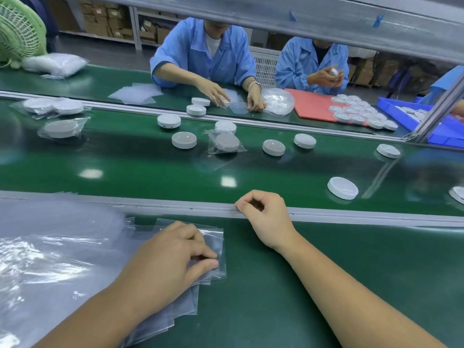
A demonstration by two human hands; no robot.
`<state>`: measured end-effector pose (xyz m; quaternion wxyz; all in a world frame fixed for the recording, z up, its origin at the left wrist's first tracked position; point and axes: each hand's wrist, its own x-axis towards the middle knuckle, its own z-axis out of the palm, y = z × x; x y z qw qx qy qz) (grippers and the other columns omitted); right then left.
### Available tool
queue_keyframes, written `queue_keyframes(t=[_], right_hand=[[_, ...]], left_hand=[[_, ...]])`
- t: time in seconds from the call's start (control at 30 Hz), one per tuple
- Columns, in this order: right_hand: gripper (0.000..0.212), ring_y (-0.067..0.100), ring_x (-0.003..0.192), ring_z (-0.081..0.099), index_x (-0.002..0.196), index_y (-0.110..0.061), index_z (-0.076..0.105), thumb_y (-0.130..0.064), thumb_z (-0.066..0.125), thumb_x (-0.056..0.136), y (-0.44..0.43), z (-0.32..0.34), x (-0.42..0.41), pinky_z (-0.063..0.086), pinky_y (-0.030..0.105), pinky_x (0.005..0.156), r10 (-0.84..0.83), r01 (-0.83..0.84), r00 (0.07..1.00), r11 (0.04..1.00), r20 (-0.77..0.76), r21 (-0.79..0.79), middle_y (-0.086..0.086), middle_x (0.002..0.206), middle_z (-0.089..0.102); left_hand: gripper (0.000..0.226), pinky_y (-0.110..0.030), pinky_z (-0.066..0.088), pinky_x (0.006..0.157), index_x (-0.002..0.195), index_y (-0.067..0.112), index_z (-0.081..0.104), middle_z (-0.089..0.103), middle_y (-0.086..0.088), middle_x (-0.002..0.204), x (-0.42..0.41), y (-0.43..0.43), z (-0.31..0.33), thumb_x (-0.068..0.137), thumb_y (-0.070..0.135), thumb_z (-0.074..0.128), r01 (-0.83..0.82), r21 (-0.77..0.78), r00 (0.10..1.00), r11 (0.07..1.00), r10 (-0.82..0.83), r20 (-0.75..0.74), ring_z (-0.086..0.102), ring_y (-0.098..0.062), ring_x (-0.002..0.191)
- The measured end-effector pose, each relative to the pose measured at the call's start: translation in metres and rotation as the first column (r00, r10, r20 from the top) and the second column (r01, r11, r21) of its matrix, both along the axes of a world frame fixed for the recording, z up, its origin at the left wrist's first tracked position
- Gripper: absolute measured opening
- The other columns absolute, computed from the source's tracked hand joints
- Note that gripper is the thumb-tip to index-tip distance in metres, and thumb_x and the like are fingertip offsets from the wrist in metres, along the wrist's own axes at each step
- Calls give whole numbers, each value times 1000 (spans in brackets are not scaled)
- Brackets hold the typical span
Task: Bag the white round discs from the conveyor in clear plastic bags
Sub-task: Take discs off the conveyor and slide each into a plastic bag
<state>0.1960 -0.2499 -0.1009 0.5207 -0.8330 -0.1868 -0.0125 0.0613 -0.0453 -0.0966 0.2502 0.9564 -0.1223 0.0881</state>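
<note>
My left hand (173, 257) lies on a small stack of clear plastic bags (218, 241) on the near green ledge, its thumb and fingertips pinching the top bag near its right edge. My right hand (263, 212) rests on the grey rail (351, 213) with fingers curled, holding nothing. Several white round discs lie loose on the green conveyor (150, 169); the nearest disc (342, 187) is to the right of my right hand. Others sit further off, such as a disc (184, 139) and a disc (273, 147). A bagged disc (227, 143) lies mid-belt.
A large sheet of clear plastic (50, 247) covers the near left. Bagged discs (62, 129) lie at the belt's left. Two people in blue coats (200, 54) work across the belt. A red mat (311, 104) with discs, a blue tray (447, 131) and a green fan (17, 31) stand beyond.
</note>
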Motion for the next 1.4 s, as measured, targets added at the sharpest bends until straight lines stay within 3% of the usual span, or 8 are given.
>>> queue_keyframes(t=[0.17,0.3,0.47,0.73,0.93,1.07,1.2,1.4], right_hand=[[27,12,101,66,112,-30,72,-22,68,86,-4,-1,1,50,25,88,-109,102,992,989,58,109,-13,109,74],[79,26,145,38,155,-24,37,-37,67,83,-58,4,48,30,40,121,-408,527,812,820,417,-223,6,154,46],[74,38,142,42,155,-32,41,-59,66,90,-152,9,106,38,48,115,-508,405,859,598,64,-692,14,161,38],[38,21,105,59,132,-22,58,-23,56,94,-116,27,50,42,24,92,-63,211,944,869,323,-447,-1,120,60],[44,19,113,59,139,-34,59,-18,52,99,-61,26,-37,53,31,92,551,-136,688,737,471,-662,-6,136,51],[31,26,115,64,121,-12,76,2,66,95,-43,23,-50,51,33,99,524,-165,599,821,606,-547,5,128,69],[14,5,106,71,101,-10,80,-13,79,87,-34,23,-61,53,19,96,292,-190,723,955,627,-226,-5,112,76],[26,0,145,41,99,-45,79,-57,83,76,-15,24,-72,38,28,116,194,-200,971,979,137,31,-23,148,55]], left_hand=[[12,-11,43,80,89,43,75,60,36,99,1,0,-3,88,50,66,2,13,1000,1000,-2,4,49,12,103],[20,-13,47,90,95,40,74,64,37,102,0,-3,-4,92,51,57,-5,-13,999,1000,6,37,53,13,106],[31,-9,41,91,93,40,74,65,38,105,-2,-8,-1,91,56,47,-29,-108,995,994,39,90,53,16,109],[18,-5,38,92,93,42,73,64,40,104,-7,-10,-1,92,50,57,-94,-157,986,983,114,122,53,16,109],[22,-19,50,86,94,42,72,65,38,101,-9,-10,2,91,54,53,-152,-243,973,958,188,135,60,11,101],[21,-27,54,81,97,43,70,65,39,100,-11,-13,4,92,55,52,-145,-254,972,956,186,145,62,9,96],[42,-18,53,83,115,49,64,66,38,105,-13,-12,7,79,71,65,-31,-391,996,920,61,65,64,10,99],[40,-5,45,81,124,51,55,64,32,116,-11,-16,2,87,51,71,-32,-441,977,897,120,175,63,6,104]])
